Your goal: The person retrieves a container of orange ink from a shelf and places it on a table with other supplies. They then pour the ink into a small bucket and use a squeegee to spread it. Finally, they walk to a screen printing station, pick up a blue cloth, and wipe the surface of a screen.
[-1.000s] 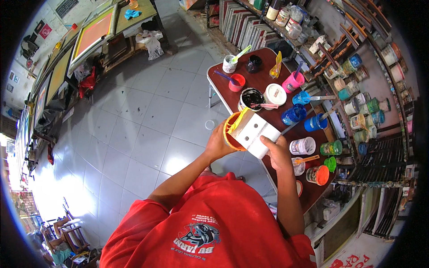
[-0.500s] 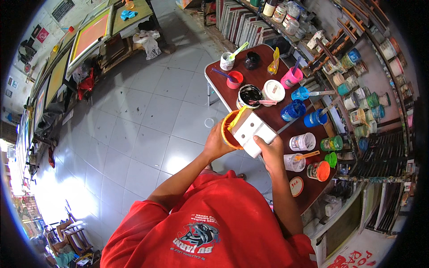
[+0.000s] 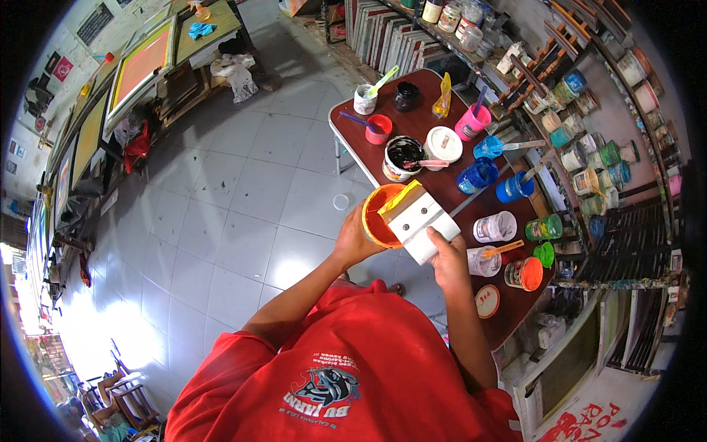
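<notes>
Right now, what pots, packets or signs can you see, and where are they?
Orange tub: round, held in the left hand.
Yellow pouch: upright at the table's far end.
White-lidded tub: round, mid-table.
Dark board: rectangular, on the far left wall.

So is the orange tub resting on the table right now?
No, the left hand holds the orange tub up off the table.

A small yellow plastic pouch stands at the top centre among the jars. A dark rectangular wall sign and a small red sign hang upper left.
</notes>
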### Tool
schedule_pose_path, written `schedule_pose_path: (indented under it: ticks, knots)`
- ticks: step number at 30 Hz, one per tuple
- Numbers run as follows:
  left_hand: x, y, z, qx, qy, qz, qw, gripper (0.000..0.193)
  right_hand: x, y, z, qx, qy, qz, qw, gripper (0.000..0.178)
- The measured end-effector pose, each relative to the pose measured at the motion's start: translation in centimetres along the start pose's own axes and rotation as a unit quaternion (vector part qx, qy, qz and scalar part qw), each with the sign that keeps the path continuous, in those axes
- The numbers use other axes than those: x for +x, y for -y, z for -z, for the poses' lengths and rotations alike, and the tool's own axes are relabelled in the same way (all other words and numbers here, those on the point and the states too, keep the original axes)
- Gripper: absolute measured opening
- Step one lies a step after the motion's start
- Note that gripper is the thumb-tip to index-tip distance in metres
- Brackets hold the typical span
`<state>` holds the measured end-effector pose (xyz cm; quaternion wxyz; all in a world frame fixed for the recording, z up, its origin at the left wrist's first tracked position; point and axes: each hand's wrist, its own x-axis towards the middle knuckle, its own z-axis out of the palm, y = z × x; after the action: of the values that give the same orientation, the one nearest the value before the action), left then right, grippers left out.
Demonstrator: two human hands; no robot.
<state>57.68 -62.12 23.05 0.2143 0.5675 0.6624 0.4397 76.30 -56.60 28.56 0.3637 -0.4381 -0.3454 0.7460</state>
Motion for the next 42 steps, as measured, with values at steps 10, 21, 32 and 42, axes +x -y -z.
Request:
schedule_pose_path:
  ticks: [10,21,32,42]
  knots:
    - [-0.4,-0.4,-0.5,0.004,0.03,-0.007,1.0,0.097,-0.9,0.4,-2.5,-0.255,-0.018,0.186,0.949,0.032]
    - [-0.5,-0.4,0.0,0.015,0.076,0.017,0.997,0.094,-0.1,1.2,-1.8,-0.243,0.053,0.128,0.96,0.037]
    - [-0.9,0.3,-0.1,0.07,0.134,-0.011,0.988,0.087,2.1,2.3,2.3,-0.196,0.158,0.032,0.967,0.041]
    - [-1.0,0.1,-0.2,0.05,0.116,-0.013,0.992,0.087,1.0,2.7,4.5,-0.072,0.153,-0.073,0.983,0.04]
